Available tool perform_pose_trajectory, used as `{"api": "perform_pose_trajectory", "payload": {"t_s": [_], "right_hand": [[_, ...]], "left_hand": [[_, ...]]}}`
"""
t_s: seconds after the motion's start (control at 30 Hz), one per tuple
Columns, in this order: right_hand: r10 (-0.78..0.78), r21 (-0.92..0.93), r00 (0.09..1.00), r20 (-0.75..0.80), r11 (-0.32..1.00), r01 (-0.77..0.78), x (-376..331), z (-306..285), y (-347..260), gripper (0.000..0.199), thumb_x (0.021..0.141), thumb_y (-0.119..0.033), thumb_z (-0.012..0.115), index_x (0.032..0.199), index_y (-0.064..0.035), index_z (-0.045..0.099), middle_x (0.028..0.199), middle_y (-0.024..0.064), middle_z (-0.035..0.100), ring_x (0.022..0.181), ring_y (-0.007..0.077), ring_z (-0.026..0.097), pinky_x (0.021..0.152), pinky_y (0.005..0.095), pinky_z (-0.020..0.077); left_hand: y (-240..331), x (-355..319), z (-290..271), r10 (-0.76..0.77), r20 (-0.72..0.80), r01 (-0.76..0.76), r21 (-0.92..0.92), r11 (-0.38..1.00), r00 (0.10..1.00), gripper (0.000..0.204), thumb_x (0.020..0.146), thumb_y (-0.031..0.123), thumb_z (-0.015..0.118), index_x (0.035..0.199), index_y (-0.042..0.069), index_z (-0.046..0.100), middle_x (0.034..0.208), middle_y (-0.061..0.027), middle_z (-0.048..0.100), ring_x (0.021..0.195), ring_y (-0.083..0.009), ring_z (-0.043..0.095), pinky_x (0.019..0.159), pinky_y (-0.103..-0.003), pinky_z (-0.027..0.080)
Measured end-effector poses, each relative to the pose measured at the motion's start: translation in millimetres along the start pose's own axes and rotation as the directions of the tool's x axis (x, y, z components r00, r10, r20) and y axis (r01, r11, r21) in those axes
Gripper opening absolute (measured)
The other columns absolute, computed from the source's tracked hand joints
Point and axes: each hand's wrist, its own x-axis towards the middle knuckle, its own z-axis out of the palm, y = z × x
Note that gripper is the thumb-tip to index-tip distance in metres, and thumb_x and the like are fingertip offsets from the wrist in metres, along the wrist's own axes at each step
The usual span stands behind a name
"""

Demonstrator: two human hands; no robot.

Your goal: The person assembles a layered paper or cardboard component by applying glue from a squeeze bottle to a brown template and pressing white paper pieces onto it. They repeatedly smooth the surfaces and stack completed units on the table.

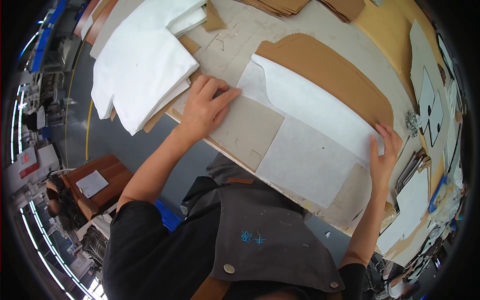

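A thin white sheet (305, 159), like interlining fabric, lies on the worktable in front of me. Its far part is folded over into a long white flap (310, 102). Beyond the flap, and partly under it, is a brown panel (327, 65) with a curved outline. My left hand (207, 105) pinches the left corner of the white sheet between thumb and forefinger. At the other end, my right hand (384, 150) holds the sheet's right edge near the tip of the brown panel, thumb and fingers on either side of it.
A stack of white cut pieces (142, 60) on brown ones sits at the left of the worktable (252, 127). Brown panels (280, 6) are piled at the far edge. To the right are a crumpled silvery ball (413, 122) and pattern boards (427, 95). A brown side table (112, 175) stands lower left.
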Motion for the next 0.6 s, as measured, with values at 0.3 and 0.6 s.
{"api": "perform_pose_trajectory", "payload": {"t_s": [0.3,0.6], "right_hand": [[0.01,0.002,1.0,0.01,1.0,-0.01,0,1,0,0.029,0.091,-0.007,0.069,0.119,-0.0046,0.068,0.127,0.0108,0.061,0.121,0.0304,0.051,0.106,0.0407,0.0393],[0.031,-0.014,0.999,-0.024,0.999,-0.031,-5,-10,18,0.03,0.089,-0.007,0.07,0.118,-0.0047,0.069,0.123,0.0127,0.064,0.118,0.0305,0.054,0.103,0.0395,0.0426]], "left_hand": [[-5,-1,-4,-0.087,-0.069,0.086,-0.024,0.996,0.994,0.042,0.068,-0.014,0.065,0.105,0.004,0.073,0.099,-0.0101,0.061,0.094,-0.0301,0.055,0.077,-0.038,0.049],[-8,64,1,-0.115,-0.049,0.112,-0.072,0.991,0.992,0.029,0.082,-0.005,0.07,0.108,0.005,0.073,0.104,-0.01,0.064,0.097,-0.0298,0.057,0.085,-0.038,0.049]]}}
